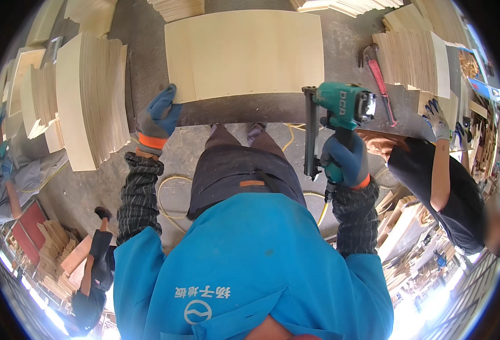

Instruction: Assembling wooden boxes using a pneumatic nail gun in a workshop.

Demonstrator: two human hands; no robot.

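Note:
My left hand (pixel 158 118), in a blue and grey glove with an orange cuff, is open at the near left corner of a pale plywood board (pixel 244 54). Its fingertips meet the board's left edge, and the thumb lies apart from the fingers. The board rests flat on a dark worktable (pixel 233 110). In my right hand (pixel 349 156), gloved alike, is a green and black nail gun (pixel 343 105), gripped by its handle. The tool is raised off the board, beside its near right corner, with its long black magazine on the left. A hose leads down from the handle.
A hammer (pixel 380 85) with a red handle lies right of the board. Stacks of thin panels stand left (pixel 85 102) and right (pixel 411 62). A yellow hose (pixel 170 198) loops on the floor. One co-worker (pixel 443 181) is close on my right; others are at left.

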